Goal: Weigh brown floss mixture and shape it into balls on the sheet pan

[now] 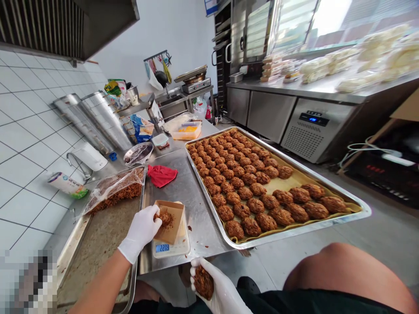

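My left hand (141, 231), in a white glove, pinches a bit of brown shredded mixture at the edge of a small cardboard box (170, 220). The box sits on a white digital scale (170, 248) whose display is lit. My right hand (218, 288), also gloved, is low by my lap and closed around a brown lump of the mixture (203, 282). To the right lies a large metal tray (356, 213) lined with paper, filled with several rows of brown patties (248, 187).
A long tray (94, 248) at left holds a plastic-covered heap of the mixture (114, 192). A red cloth (161, 175), a metal bowl (139, 153) and plastic tubs (187, 130) sit further back. Steel counters and ovens stand at right. My bare knee (340, 274) is at the lower right.
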{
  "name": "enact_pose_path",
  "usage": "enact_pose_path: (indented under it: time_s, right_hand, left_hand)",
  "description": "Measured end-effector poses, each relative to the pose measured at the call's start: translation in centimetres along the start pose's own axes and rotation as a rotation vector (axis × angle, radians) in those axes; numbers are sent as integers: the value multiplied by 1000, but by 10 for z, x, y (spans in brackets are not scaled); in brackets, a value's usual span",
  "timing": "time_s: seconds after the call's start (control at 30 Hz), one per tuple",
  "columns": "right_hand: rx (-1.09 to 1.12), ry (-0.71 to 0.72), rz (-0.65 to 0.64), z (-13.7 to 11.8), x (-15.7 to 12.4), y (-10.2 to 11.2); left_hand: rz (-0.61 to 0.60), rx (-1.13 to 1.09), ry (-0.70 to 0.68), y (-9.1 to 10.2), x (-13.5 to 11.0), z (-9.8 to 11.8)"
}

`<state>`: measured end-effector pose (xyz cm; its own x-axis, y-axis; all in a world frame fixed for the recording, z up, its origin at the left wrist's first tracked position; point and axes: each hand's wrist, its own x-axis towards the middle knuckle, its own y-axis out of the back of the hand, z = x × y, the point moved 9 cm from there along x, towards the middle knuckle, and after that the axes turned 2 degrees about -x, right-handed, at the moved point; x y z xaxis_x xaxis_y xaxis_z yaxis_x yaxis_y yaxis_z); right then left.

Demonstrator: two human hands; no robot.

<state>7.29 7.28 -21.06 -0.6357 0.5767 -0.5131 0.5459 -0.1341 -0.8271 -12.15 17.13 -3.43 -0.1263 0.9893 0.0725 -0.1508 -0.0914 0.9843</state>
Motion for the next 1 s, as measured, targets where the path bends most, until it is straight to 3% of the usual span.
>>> enact_pose_path:
  time_s: [0.33,0.53,0.63,0.73,0.8,0.9,1.0]
  right_hand:
    - [-6,17,-38,-1,-5,-8]
    - [-66,-5,-15,-5,-14,-29]
    - [-75,34,-100,-9,-17,-48]
    - [-46,24,-128,-10,-18,-57]
    - [2,6,-106,-11,-19,-58]
    - [44,31,-78,-15,-25,-56]
    - [20,74,-108,-17,-30,-54]
  left_hand:
    - [135,-288,133,21,-8,-10]
    - [152,-429,175,28,-6,-15]
    - [149,-485,173,44,-12,-6]
    - [86,-476,100,53,-33,27]
    - [17,-374,-20,43,-56,61]
    - [-75,-156,-261,0,-96,109]
    - [-26,0,-434,-40,-128,134]
